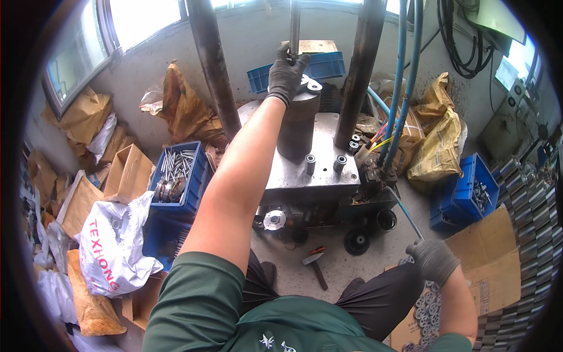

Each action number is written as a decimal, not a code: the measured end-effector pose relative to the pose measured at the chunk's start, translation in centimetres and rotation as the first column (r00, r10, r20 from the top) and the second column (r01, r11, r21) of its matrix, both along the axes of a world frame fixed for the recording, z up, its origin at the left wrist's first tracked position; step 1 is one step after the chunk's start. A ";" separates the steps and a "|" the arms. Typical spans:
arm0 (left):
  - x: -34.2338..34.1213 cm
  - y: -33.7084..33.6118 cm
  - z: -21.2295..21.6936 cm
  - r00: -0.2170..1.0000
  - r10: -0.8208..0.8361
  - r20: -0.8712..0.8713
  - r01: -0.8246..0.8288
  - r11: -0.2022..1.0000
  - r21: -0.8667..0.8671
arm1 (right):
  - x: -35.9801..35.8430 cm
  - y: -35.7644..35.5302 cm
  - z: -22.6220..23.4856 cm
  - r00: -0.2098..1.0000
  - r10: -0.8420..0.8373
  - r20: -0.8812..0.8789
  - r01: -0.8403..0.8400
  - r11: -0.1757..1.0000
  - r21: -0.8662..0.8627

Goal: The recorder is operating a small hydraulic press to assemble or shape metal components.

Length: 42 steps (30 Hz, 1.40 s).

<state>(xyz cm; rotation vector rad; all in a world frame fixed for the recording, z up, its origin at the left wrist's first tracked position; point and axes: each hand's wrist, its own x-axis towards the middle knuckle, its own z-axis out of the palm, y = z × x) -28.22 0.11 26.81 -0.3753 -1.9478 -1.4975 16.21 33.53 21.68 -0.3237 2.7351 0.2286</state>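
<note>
My left hand (286, 77), in a dark grey glove, reaches up over the press. Its fingers close round the lower end of a vertical metal shaft (295, 26). Beneath it stands a thick dark cylinder (296, 126) on the steel press table (275, 176), with a pale ring-shaped part (314, 86) on top. My right hand (434, 261), also gloved, is closed on the end of a long lever (404, 210) low at the right. Small bearing-like parts, one of them a ring-topped sleeve (310, 159), stand on the front of the table.
Two dark columns (217, 64) (358, 76) flank the cylinder. Blue crates hold metal shafts (176, 164) at left and small parts (481, 196) at right. A hammer (316, 273) lies on the floor between my feet. Many rings (428, 311) lie on cardboard beside my right leg.
</note>
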 end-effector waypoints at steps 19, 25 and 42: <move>-1.0 -1.8 1.1 0.806 -0.549 0.221 0.402 0.782 0.475 | 2.1 -1.9 -1.7 0.927 -0.319 -0.195 0.248 0.915 -0.318; -0.5 -1.7 1.2 0.815 -0.539 0.212 0.397 0.786 0.474 | 2.3 -2.3 -2.0 0.898 -0.339 -0.280 0.236 0.910 -0.342; -0.5 -1.6 1.3 0.840 -0.493 0.226 0.362 0.820 0.444 | 2.0 -2.9 -0.8 0.866 -0.432 -0.251 0.321 0.867 -0.382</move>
